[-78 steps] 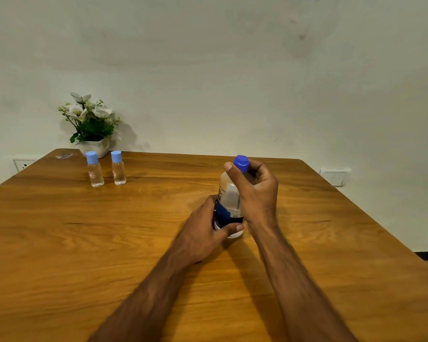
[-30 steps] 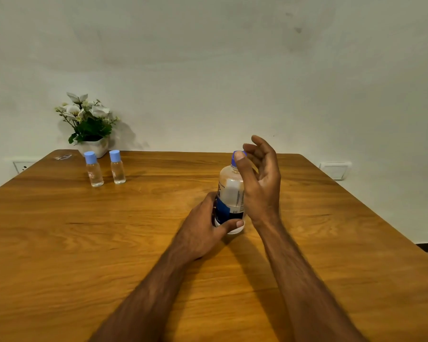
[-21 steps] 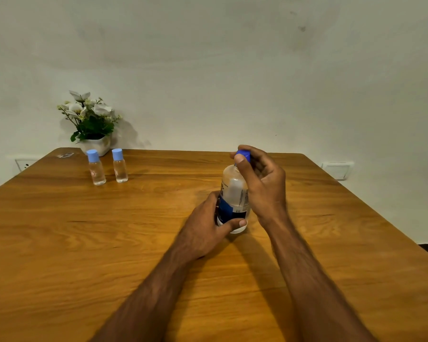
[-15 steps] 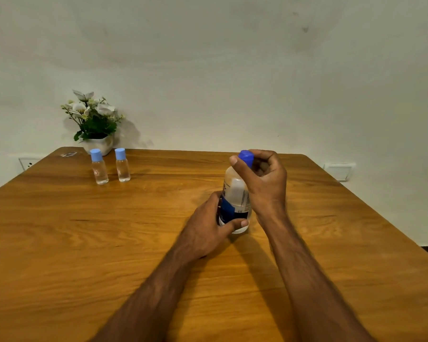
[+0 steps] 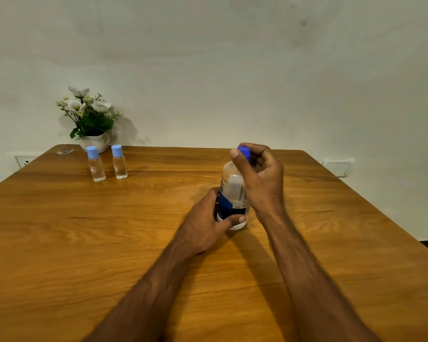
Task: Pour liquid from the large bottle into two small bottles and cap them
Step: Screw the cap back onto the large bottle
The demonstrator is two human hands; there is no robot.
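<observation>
The large clear bottle [image 5: 232, 193], with a dark blue label, stands upright on the wooden table [image 5: 109, 243] right of centre. My left hand [image 5: 208, 220] grips its lower body from the left. My right hand [image 5: 260, 176] comes from the right, and its thumb and curled fingers pinch the blue cap [image 5: 244, 151] on top. Two small clear bottles [image 5: 96, 164] [image 5: 119, 162], each with a light blue cap on, stand side by side at the far left of the table.
A white pot of white flowers [image 5: 90, 119] stands behind the small bottles at the table's back left corner. A small flat item [image 5: 64, 151] lies beside it. Wall sockets [image 5: 22, 161] [image 5: 336, 166] sit low on the wall on both sides.
One second ago my right hand's fingers were spread off the cap; they have closed round it again. My left hand has kept its hold on the bottle's body.
</observation>
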